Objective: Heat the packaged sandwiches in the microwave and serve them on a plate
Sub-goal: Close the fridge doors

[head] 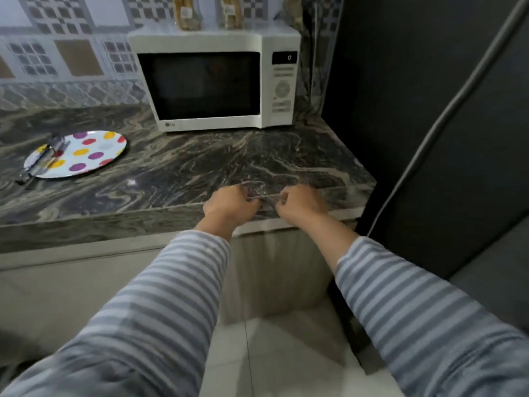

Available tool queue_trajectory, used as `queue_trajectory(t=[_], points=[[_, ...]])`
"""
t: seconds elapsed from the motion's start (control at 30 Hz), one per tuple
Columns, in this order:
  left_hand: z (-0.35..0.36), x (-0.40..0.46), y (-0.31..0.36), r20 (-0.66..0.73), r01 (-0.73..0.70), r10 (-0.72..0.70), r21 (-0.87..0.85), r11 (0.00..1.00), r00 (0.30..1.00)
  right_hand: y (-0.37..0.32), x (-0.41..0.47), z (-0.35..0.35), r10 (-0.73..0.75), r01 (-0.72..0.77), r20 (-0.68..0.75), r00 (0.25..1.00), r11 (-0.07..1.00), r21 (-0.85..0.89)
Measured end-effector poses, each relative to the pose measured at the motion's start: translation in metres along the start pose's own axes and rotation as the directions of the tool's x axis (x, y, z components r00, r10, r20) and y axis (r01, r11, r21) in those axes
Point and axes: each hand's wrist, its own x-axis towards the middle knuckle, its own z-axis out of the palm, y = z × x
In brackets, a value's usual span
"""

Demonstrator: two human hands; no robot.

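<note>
Sandwiches in clear packets stand on top of the microwave, at least two of them against the tiled wall, and the oven door below them is closed with nothing I can make out behind the dark glass. From that I judge we are at the very start: nothing is loaded or heated yet. Down at the near edge of the desk both hands are busy with something thin and see-through, perhaps a scrap of wrapper or a clear strip; I cannot tell what it is. My left hand is curled, its fingers pinched on one end, and my right hand is curled the same way on the other end, the two close together with wrists low and striped sleeves reaching forward. The next move, as I read it, calls for letting that go, reaching up to the packets and opening the door. Well off to the left the spotted plate waits on the desk with some cutlery lying across its rim.
</note>
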Motion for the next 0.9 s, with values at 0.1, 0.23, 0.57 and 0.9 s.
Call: queue_trajectory(t=[0.1, 0.23, 0.57, 0.9], points=[[0.026, -0.040, -0.002, 0.080, -0.067, 0.068, -0.009, 0.998, 0.994, 0.023, -0.059, 0.018, 0.049, -0.053, 0.087, 0.995, 0.998, 0.035], [0.062, -0.095, -0.002, 0.211, -0.139, 0.122, 0.065, 0.988, 0.970, 0.060, -0.146, 0.042, 0.182, -0.198, 0.210, 0.961, 0.979, 0.057], [0.136, -0.199, 0.097, 0.507, -0.514, 0.430, 0.031, 0.857, 0.748, 0.177, -0.309, 0.025, 0.579, -0.596, 0.163, 0.799, 0.799, 0.081], [0.246, -0.345, 0.293, 0.633, -0.770, 0.632, -0.086, 0.632, 0.447, 0.352, -0.469, -0.021, 0.843, -0.833, 0.059, 0.534, 0.513, 0.210]])
